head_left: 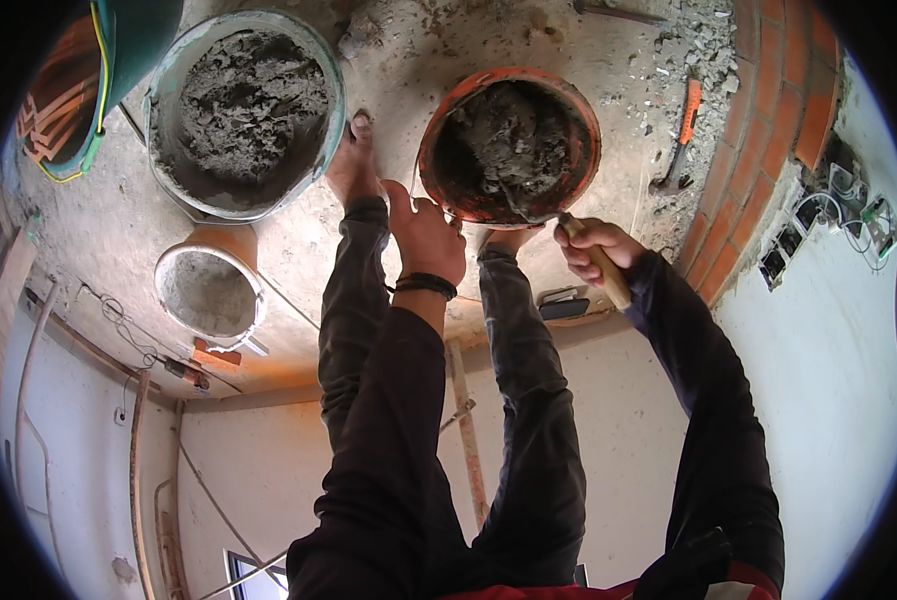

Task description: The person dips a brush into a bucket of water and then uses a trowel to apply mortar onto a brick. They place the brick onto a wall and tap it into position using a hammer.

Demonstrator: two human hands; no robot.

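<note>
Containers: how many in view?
4: dark green container at upper left, pale green tub right of it, small bucket below the tub, red bucket at upper centre. More may be hidden.

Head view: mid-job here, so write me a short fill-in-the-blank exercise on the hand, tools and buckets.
1. The bare right hand grips a trowel-like tool by its pale wooden ____.
2. The large round green bucket stands to the ____ of the round orange-red bucket.
3. A dark bracelet circles the left ____.
4. The orange-handled tool lies on the picture's ____ side.

Missing words: handle; left; wrist; right.
</note>
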